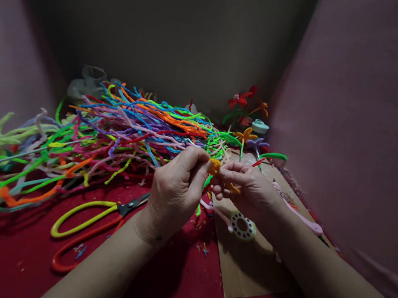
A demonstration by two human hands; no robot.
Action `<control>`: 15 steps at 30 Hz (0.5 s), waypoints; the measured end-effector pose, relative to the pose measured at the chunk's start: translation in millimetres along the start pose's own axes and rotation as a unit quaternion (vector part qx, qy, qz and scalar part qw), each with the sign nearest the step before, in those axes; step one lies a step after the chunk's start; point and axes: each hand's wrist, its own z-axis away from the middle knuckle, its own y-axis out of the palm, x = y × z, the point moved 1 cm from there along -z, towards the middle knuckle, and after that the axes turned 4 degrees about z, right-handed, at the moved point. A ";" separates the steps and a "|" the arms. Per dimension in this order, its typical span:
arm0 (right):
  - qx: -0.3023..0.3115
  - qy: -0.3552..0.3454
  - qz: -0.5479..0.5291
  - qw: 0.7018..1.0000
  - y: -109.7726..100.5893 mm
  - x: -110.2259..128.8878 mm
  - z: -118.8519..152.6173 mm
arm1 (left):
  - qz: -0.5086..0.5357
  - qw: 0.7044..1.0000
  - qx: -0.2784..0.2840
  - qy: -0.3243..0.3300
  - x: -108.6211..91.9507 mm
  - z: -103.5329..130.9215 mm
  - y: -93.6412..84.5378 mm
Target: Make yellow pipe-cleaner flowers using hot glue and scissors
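Observation:
Pinched between thumb and fingers, a bent yellow-orange pipe cleaner (214, 166) is held by my left hand (181, 186). My right hand (249, 182) grips the same pipe cleaner from the other side, and a length of it shows below the fingers. Both hands are closed and close together, above the edge of a brown cardboard sheet (241, 272). Scissors (99, 204) with one yellow and one red handle lie left of my left wrist, their blades partly behind it. The fingers hide part of the pipe cleaner.
A large heap of coloured pipe cleaners (143, 127) spreads across the back and left of the red cloth (176, 268). On the cardboard sits a round tape roll (242, 225). Pipe-cleaner flowers (240, 99) stand at the back right, near a pale green lidded container (259, 126).

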 end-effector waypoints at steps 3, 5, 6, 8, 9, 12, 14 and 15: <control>0.034 0.031 -0.016 0.999 -2.1 0.0 -1.3 | 0.003 1.000 0.003 0.007 -0.8 0.5 -1.4; 0.048 0.039 -0.026 0.998 -3.3 -0.3 -1.8 | 0.006 1.000 0.004 0.009 -1.2 0.8 -2.4; 0.049 0.038 -0.031 0.998 -3.6 -0.6 -1.9 | 0.006 1.000 0.004 0.011 -1.3 1.0 -2.7; 0.042 0.032 -0.036 0.998 -3.6 -1.3 -1.8 | 0.008 1.000 0.003 0.016 -1.5 1.3 -3.1; 0.037 0.028 -0.036 0.998 -3.3 -1.6 -1.7 | 0.010 1.000 0.004 0.018 -1.5 1.5 -3.1; 0.030 0.015 -0.033 0.999 -1.4 -1.8 -1.3 | 0.014 1.000 0.004 0.021 -1.0 1.6 -2.8; 0.028 0.009 -0.032 0.999 0.0 -1.3 -1.1 | 0.016 1.000 0.001 0.025 -0.5 1.3 -2.7; 0.026 0.007 -0.030 0.999 0.6 -0.9 -1.0 | 0.016 0.999 0.000 0.027 -0.3 1.1 -2.7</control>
